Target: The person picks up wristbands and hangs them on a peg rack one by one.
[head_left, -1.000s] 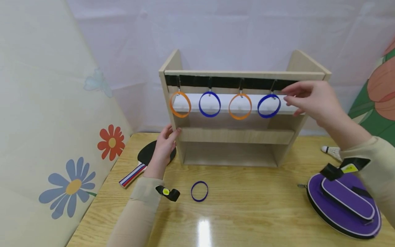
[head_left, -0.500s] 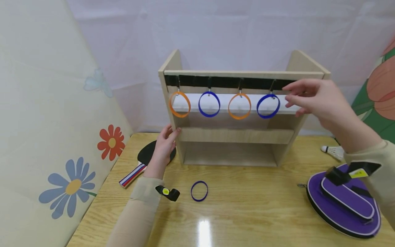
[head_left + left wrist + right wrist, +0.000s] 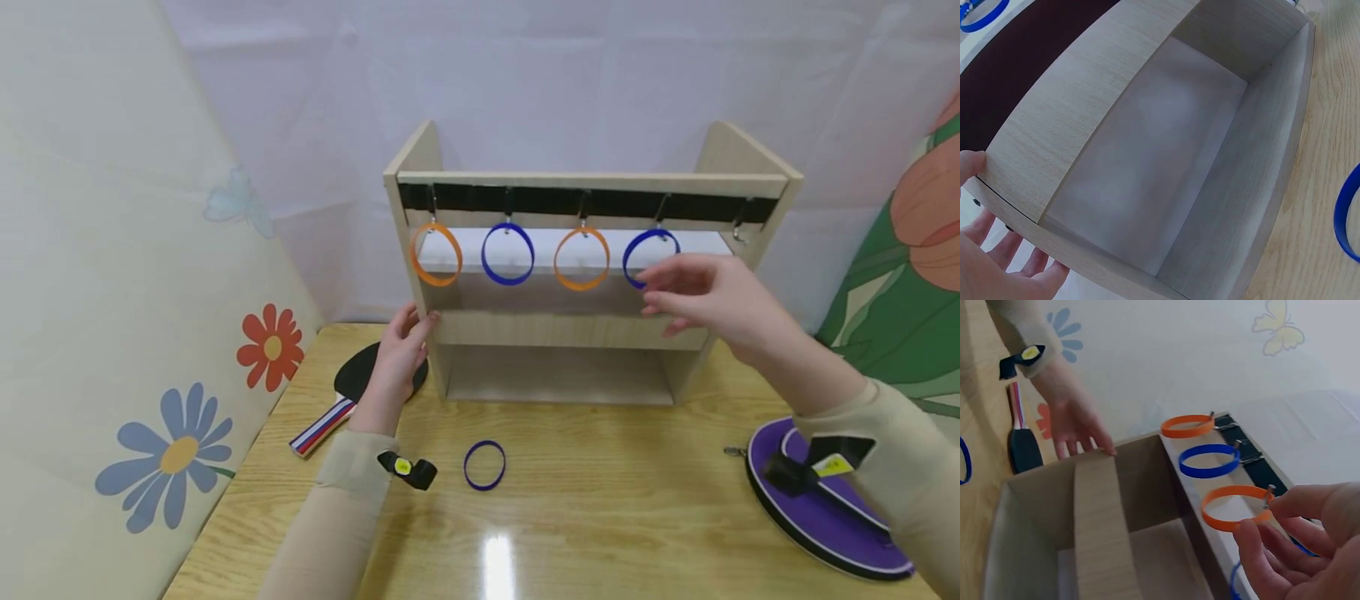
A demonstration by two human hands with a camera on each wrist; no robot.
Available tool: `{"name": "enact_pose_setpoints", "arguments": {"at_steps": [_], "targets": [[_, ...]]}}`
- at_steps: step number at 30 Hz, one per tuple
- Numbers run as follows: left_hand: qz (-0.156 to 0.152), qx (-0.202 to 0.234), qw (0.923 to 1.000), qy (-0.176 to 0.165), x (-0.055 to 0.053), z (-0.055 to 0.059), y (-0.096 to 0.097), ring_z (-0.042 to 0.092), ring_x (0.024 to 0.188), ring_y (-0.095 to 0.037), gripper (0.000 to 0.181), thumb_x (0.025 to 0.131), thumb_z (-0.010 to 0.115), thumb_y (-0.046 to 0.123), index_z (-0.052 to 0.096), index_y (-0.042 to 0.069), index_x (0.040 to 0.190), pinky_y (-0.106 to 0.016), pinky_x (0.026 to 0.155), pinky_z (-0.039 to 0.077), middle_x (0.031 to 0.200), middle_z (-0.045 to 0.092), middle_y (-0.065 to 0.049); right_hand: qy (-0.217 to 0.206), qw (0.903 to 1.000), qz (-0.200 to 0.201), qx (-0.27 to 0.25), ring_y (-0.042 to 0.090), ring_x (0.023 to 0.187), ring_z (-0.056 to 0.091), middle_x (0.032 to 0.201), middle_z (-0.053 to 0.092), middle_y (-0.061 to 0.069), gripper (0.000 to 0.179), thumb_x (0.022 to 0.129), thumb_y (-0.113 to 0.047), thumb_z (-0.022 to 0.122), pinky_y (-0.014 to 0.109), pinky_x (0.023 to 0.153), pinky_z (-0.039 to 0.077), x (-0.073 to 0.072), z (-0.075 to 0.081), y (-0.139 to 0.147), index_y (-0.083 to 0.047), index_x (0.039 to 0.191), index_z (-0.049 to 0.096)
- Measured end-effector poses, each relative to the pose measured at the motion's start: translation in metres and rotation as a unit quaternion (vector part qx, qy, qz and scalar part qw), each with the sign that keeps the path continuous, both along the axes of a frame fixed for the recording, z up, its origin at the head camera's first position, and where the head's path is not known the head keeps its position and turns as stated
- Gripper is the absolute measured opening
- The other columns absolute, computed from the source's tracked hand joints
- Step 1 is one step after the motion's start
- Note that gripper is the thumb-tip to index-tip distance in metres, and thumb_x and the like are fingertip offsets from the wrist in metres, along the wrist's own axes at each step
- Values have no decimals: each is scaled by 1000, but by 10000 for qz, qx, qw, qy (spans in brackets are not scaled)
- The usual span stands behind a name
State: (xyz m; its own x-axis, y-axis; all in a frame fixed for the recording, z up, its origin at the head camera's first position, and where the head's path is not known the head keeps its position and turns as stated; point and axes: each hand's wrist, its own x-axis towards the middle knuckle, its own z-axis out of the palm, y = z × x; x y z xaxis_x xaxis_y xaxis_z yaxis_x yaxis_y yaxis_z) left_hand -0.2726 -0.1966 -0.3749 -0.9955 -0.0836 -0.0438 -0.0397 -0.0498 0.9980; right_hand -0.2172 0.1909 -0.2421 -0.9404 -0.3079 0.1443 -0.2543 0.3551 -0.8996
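My left hand [image 3: 399, 354] grips the left side panel of a small wooden shelf [image 3: 573, 330], thumb in front and fingers behind. Along the black strip [image 3: 547, 200] at its top hang two orange wristbands [image 3: 606, 250] and two blue ones [image 3: 533, 254] on metal hooks, in alternating colours. My right hand [image 3: 720, 304] hovers in front of the shelf, its loosely bent fingers overlapping the lower right of the rightmost blue band [image 3: 628, 254]. Nothing shows between its thumb and fingers. The hook at the far right [image 3: 740, 233] is bare. Another blue wristband [image 3: 484, 465] lies on the table.
A black table tennis bat [image 3: 354, 375] with a striped handle lies left of the shelf, partly behind my left arm. A purple zipped case [image 3: 787, 508] lies at the right, partly under my right forearm. Floral cloth hangs at both sides.
My right hand has moved down and left from the strip's right end to the rightmost hanging blue wristband, uncovering the bare hook. The left hand stays on the shelf.
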Motion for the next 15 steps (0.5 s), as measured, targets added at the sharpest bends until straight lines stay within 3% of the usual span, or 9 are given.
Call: {"name": "enact_pose_setpoints", "arguments": {"at_steps": [6, 11, 15], "targets": [[1, -10, 10000, 22, 0, 0, 1, 29, 147, -27, 60, 99, 59, 31, 35, 19, 153, -54, 121, 21, 160, 32, -8, -302, 9992, 276, 13, 10, 86, 69, 95, 72, -7, 33, 94, -7, 66, 34, 68, 60, 1, -22, -14, 8, 123, 59], [18, -46, 10000, -20, 0, 0, 0, 28, 147, -27, 60, 99, 59, 32, 35, 20, 153, -54, 121, 20, 160, 31, -7, -503, 9975, 470, 137, 11, 86, 70, 104, 70, 12, 36, 93, -10, 67, 34, 70, 60, -2, -41, -25, 7, 124, 59], [39, -63, 10000, -65, 1, 1, 1, 28, 148, -26, 60, 99, 59, 33, 35, 21, 153, -53, 121, 20, 161, 31, -6, -732, 9954, 587, 199, 15, 88, 70, 108, 69, 16, 35, 92, -10, 67, 36, 72, 60, -6, -61, -34, 5, 124, 61]]}}
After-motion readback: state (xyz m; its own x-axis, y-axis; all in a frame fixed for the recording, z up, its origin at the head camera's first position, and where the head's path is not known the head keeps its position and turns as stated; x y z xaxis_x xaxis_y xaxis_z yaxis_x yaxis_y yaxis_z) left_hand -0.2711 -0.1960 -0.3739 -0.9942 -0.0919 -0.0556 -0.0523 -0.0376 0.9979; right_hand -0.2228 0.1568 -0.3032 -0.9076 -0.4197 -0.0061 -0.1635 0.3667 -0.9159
